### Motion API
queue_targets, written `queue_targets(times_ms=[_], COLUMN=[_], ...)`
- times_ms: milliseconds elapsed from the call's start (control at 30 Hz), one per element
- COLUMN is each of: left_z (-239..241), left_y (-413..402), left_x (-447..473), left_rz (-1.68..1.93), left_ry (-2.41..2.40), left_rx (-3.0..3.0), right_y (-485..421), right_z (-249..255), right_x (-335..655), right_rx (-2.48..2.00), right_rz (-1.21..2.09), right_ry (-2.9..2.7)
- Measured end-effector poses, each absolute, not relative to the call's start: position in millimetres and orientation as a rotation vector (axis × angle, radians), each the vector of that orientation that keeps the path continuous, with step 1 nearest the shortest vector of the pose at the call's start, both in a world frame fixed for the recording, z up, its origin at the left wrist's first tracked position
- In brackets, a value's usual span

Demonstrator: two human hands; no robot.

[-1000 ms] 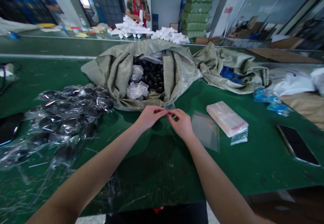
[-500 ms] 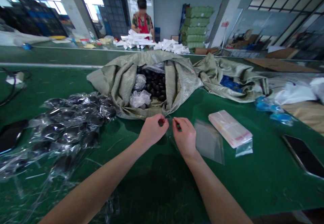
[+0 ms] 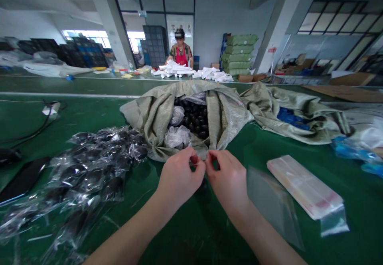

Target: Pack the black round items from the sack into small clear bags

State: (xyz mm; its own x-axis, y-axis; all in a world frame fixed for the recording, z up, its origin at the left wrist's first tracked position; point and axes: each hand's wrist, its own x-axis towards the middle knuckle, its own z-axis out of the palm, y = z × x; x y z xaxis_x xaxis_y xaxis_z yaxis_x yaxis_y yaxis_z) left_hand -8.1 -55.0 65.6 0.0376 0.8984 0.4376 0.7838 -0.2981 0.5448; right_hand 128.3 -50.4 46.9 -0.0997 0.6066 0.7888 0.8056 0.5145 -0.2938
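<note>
My left hand point(image 3: 182, 173) and my right hand point(image 3: 225, 173) meet at the fingertips in front of the large sack. Each is closed in a pinch on a thin clear plastic bag point(image 3: 195, 163), hard to see and mostly hidden by the fingers. Just beyond them the woven sack point(image 3: 230, 113) lies with its mouth spread, showing many shiny black egg-shaped pieces point(image 3: 196, 119) and crumpled clear plastic point(image 3: 177, 136). Beside my right forearm are loose flat clear bags point(image 3: 269, 201) and a thick stack of clear bags point(image 3: 305, 185). To the left lies a heap of bagged black pieces point(image 3: 95, 161).
A phone point(image 3: 22, 179) and a cable point(image 3: 38, 127) lie at the left. A second sack point(image 3: 317, 125) with blue pieces point(image 3: 291, 118) lies at the right, near blue bagged items point(image 3: 353, 151). Across the table, a person point(image 3: 181, 51) stands behind white pieces point(image 3: 176, 68).
My view has tilted up and moved closer. Both hands have come together, fingertips nearly touching, where a gap stood between them before. The phone at the right has left the view.
</note>
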Motion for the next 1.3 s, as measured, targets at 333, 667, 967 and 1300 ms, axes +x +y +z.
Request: queue_targets(times_ms=[333, 667, 967, 1300], left_z=[86, 86, 89, 86], left_y=[-7, -15, -23, -20], left_x=[-19, -10, -10, -9], left_rz=[1.174, 1.178, 1.177, 1.091], left_ry=[1.784, 1.840, 2.015, 2.098], left_rx=[2.090, 2.248, 2.385, 2.170], right_y=[-11, -9, -11, -16], right_z=[71, 72, 78, 76], right_x=[120, 123, 126, 121], right_rx=[-1.229, -1.307, -1.289, -1.302], right_rz=[-0.206, -0.073, -0.088, -0.069], right_ry=[-1.659, -1.656, -1.621, -1.654])
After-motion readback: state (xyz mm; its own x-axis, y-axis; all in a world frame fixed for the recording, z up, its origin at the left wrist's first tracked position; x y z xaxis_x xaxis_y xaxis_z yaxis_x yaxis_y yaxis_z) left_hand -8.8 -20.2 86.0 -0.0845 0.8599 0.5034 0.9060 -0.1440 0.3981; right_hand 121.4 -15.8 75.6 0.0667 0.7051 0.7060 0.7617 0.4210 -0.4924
